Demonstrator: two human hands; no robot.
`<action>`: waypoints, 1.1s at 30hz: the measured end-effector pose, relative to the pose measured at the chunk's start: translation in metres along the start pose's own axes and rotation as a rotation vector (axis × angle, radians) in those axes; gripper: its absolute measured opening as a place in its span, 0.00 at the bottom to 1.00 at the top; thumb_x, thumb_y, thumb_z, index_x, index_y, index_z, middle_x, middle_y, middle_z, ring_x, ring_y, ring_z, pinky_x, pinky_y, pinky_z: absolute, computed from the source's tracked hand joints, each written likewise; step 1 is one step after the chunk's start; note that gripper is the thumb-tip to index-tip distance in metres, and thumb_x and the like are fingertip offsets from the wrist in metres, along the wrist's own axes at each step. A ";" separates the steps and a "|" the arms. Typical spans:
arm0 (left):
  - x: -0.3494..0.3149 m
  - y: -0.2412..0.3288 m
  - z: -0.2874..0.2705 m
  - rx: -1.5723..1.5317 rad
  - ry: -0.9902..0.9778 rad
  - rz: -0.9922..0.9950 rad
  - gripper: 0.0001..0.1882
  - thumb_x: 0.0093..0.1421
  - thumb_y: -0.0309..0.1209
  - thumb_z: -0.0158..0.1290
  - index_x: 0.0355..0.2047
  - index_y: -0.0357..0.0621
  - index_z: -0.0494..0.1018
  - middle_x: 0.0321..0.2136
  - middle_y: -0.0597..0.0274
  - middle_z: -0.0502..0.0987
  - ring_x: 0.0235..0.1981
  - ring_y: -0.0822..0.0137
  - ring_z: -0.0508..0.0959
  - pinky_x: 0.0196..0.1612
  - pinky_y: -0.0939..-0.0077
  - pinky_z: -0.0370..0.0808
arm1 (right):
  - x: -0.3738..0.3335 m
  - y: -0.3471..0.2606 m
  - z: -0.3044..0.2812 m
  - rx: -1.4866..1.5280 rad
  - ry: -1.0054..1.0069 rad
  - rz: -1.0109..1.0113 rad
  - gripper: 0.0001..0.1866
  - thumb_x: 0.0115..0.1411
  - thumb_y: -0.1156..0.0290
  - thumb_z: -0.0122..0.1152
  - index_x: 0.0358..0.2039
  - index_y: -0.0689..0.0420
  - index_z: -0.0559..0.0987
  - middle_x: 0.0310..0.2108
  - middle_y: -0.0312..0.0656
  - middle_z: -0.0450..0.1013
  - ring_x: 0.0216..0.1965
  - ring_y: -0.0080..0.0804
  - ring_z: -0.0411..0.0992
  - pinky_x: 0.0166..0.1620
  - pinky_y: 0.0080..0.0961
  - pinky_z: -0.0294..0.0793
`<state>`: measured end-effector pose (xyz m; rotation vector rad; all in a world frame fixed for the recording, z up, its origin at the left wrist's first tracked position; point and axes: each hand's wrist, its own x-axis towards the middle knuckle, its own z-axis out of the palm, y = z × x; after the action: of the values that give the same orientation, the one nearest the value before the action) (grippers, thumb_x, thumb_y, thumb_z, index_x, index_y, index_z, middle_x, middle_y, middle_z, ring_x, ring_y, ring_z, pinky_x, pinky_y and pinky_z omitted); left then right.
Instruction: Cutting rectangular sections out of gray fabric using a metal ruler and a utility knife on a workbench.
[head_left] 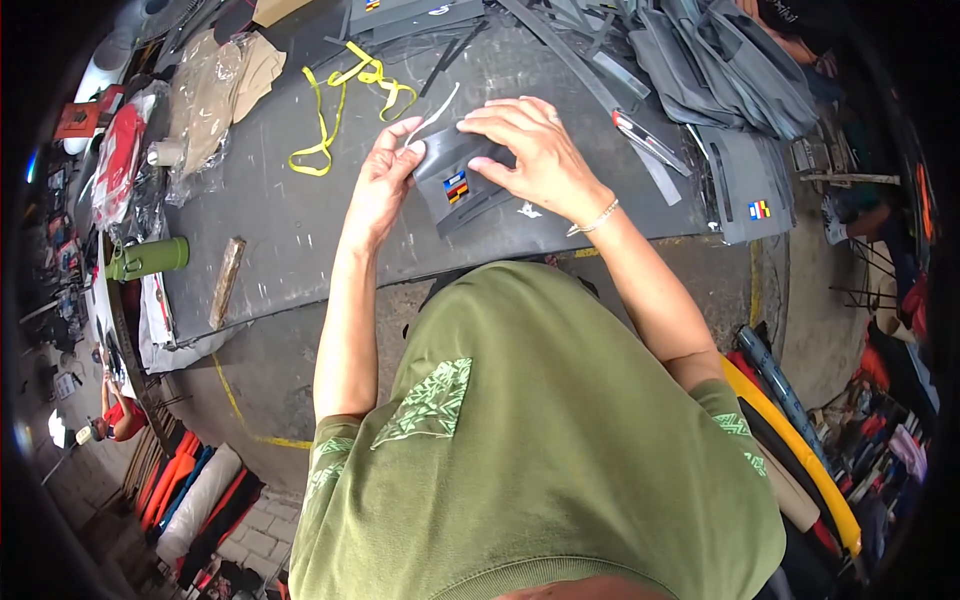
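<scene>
A dark grey, flexible panel (437,165) with a small multicoloured label (456,187) is on the table in front of me. My left hand (383,175) pinches its left edge between thumb and fingers. A thin whitish strip (442,108) sticks up beside those fingertips; whether it is joined to the panel I cannot tell. Over the panel's right part, my right hand (538,155) is open, thumb and fingers spread, with the fingertips near its far edge. A bracelet circles my right wrist. Part of the panel is hidden beneath that hand.
Yellow tape (330,150) lies loosely left of the panel. A cutter knife (650,140) and grey strips are to the right, near stacked grey pieces (720,65) and another labelled panel (740,180). A green bottle (150,258) and wooden stick (228,282) are at left.
</scene>
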<state>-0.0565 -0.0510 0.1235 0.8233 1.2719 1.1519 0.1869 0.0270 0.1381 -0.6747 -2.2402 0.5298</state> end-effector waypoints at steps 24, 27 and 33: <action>-0.028 0.020 0.008 0.672 0.266 0.383 0.14 0.72 0.29 0.49 0.57 0.43 0.69 0.35 0.49 0.81 0.30 0.51 0.82 0.36 0.58 0.78 | 0.021 -0.042 0.042 0.276 -0.129 0.336 0.09 0.65 0.67 0.66 0.39 0.59 0.81 0.32 0.38 0.74 0.33 0.32 0.71 0.39 0.29 0.72; -0.022 0.005 0.004 0.883 0.218 0.638 0.15 0.72 0.28 0.49 0.57 0.46 0.69 0.50 0.50 0.80 0.46 0.46 0.82 0.44 0.53 0.83 | 0.018 -0.038 0.042 0.404 0.050 0.476 0.09 0.67 0.66 0.65 0.40 0.58 0.81 0.34 0.35 0.77 0.33 0.25 0.73 0.40 0.26 0.74; -0.006 -0.010 -0.038 0.723 0.454 0.394 0.15 0.74 0.31 0.48 0.59 0.47 0.68 0.24 0.50 0.76 0.21 0.57 0.75 0.29 0.63 0.72 | -0.034 0.075 -0.064 1.722 0.882 0.619 0.08 0.72 0.73 0.54 0.33 0.60 0.71 0.24 0.34 0.65 0.19 0.19 0.55 0.25 0.20 0.61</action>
<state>-0.0914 -0.0639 0.1093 1.4443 2.0234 1.2329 0.2777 0.0762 0.1211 -0.4051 -0.2469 1.6658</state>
